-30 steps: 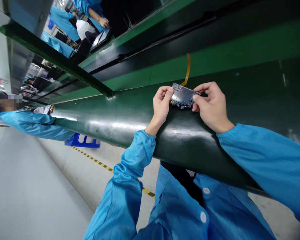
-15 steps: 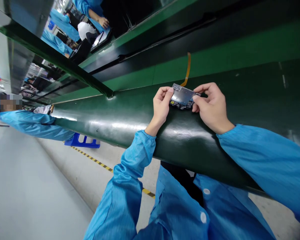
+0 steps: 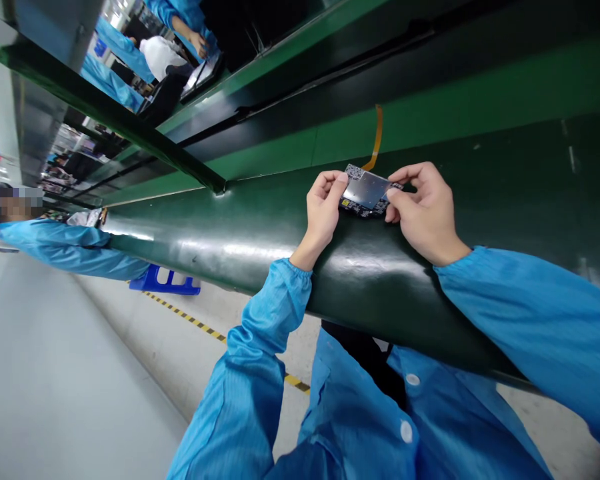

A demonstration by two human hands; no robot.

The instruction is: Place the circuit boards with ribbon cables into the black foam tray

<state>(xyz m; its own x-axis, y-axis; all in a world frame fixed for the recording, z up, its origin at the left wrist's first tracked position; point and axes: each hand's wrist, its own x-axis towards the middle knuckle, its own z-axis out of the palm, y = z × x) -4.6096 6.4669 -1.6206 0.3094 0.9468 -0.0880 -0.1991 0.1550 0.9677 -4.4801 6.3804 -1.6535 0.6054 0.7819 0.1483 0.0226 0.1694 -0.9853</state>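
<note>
A small circuit board with a shiny metal shield lies on the dark green surface, close to its near edge, held between both of the person's hands. The left hand pinches the board's left edge with curled fingertips. The right hand is closed narrowly on the right edge, thumb and forefinger on the board. Both wrists rest on the surface.

A thin orange flex cable rises from the board's far edge and crosses a brighter green strip that runs along behind. Nothing lies between the hands and the board, and only the fingertips cover its two short ends.

A slanted green bar meets the surface well to the left of the hands. Farther left, a co-worker's blue sleeve reaches over the same surface, well apart from the board. Below that sleeve a blue plastic stand sits on the grey floor, just beside a yellow-and-black striped line. At the top left, far off, another person's hand is at a separate station.
</note>
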